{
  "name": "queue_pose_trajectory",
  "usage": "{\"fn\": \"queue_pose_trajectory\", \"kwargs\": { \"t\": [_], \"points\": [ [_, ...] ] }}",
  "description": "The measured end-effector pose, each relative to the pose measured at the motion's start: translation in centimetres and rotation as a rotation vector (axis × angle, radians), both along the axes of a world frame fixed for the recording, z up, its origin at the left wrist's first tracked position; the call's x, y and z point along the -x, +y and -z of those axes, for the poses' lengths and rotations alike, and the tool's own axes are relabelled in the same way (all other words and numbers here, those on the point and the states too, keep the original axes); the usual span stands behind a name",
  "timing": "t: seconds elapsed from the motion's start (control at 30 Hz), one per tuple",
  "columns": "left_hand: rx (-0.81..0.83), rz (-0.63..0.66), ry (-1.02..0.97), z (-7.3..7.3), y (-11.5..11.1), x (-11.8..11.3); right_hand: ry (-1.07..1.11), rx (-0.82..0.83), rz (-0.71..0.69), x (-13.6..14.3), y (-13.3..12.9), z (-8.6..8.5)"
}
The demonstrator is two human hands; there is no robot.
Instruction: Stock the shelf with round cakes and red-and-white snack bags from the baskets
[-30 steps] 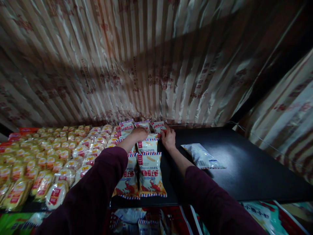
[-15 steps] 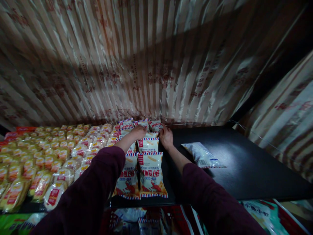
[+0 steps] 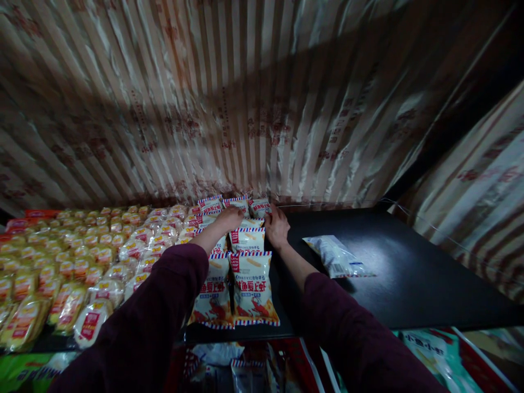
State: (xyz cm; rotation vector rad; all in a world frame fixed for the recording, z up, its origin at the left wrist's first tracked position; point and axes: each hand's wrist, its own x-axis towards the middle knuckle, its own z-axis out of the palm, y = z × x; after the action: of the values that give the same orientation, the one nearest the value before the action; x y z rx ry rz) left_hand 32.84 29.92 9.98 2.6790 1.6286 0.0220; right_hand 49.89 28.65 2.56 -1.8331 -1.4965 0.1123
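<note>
My left hand (image 3: pixel 230 219) reaches over the rows of white snack bags (image 3: pixel 251 284), its fingers curled by the near left corner of a bag at the back. My right hand (image 3: pixel 277 226) is at the right edge of that back snack bag (image 3: pixel 259 207), fingers bent against it. The bag stands between my two hands, leaning by the rear curtain. Its lower part is partly hidden. Two full bags with red and blue striped edges stand upright at the front of the rows. Another snack bag (image 3: pixel 338 256) lies flat to the right.
Several rows of round wrapped crackers (image 3: pixel 92 256) fill the left of the black shelf (image 3: pixel 409 273). A striped plastic curtain (image 3: pixel 245 109) hangs behind. A thin cord (image 3: pixel 327 205) runs along the back edge. More packages (image 3: pixel 434 355) lie below the front edge.
Both hands stay at the back snack bag with hardly any movement. The whole view has shifted very slightly.
</note>
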Motion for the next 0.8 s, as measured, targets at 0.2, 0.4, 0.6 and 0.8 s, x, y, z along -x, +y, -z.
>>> {"fn": "queue_pose_trajectory", "kwargs": {
  "t": [0.2, 0.4, 0.6, 0.8],
  "points": [
    [0.014, -0.041, -0.056, -0.9, -1.2, 0.0, 0.072, -0.234, -0.043, 0.0, -1.2, 0.0],
    [0.049, 0.012, -0.157, -2.0, -3.3, -0.2, 0.367, -0.266, -0.270, 0.0, -5.2, -0.7],
    [0.082, 0.013, -0.200, -1.4, -4.1, -0.2, 0.534, -0.142, -0.337, 1.3, -6.6, -1.0],
    [0.012, -0.048, -0.198, -1.8, -5.1, 0.1, 0.586, -0.145, -0.328, 2.7, -6.0, -0.6]
  ]
}}
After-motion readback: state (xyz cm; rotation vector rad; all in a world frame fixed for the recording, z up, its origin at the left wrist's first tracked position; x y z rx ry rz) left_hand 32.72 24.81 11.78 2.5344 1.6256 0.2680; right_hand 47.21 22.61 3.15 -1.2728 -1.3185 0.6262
